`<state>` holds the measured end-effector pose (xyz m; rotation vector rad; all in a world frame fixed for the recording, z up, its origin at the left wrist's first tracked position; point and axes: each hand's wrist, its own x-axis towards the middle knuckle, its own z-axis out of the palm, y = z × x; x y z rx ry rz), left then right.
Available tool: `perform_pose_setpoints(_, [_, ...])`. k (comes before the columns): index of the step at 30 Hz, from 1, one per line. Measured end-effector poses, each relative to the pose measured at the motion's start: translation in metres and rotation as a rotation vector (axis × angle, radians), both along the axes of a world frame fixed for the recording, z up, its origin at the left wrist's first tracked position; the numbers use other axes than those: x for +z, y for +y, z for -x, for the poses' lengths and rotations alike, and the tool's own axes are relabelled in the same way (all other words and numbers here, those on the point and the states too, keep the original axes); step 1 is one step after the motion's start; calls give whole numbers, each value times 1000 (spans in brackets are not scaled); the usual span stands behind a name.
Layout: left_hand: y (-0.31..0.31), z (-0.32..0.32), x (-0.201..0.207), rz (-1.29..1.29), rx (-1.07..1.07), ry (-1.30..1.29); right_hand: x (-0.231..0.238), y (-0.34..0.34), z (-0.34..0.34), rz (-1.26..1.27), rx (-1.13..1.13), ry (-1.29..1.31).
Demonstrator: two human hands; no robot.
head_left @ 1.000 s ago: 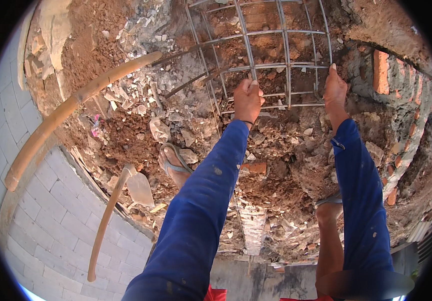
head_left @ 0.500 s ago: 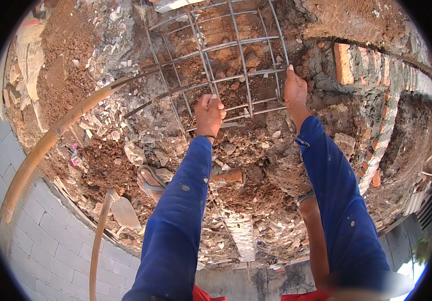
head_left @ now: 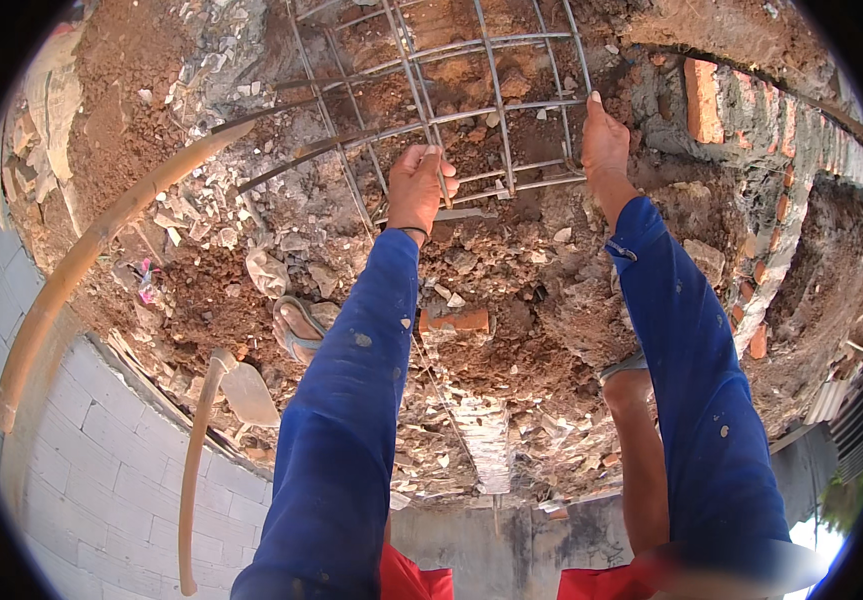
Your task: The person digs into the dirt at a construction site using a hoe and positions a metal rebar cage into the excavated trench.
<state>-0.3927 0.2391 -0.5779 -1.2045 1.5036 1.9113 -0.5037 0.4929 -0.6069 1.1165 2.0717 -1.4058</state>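
Over rubble point(head_left: 471, 275), arms point(head_left: 351, 380) straight fwd, L hand point(head_left: 414, 190) & R hand point(head_left: 606, 142) gripping rebar cage point(head_left: 501, 107)

Grey metal-bar cage point(head_left: 500, 107), gridded, over soil point(head_left: 511, 365)

The left hand point(head_left: 417, 190), upper centre of the frame, grips a bar of a metal cage point(head_left: 488, 44). The right hand point(head_left: 606, 145), right of it, holds the cage's right edge. A curved pole point(head_left: 91, 245) slants across the left side; a hoe point(head_left: 251, 394) rests at lower left, beside a grey wall point(head_left: 131, 460).
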Motion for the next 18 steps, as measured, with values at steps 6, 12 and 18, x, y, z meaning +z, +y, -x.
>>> perform_pose_setpoints(6, [7,5,11,-23,110,-22,18,-4,5,-22,26,34])
perform_pose_setpoints(12, [30,-10,59,-32,233,-3,101,6,-18,-66,35,-40])
perform_pose_setpoints(18, [66,-29,137,-11,269,62,208,35,-35,-141,141,24])
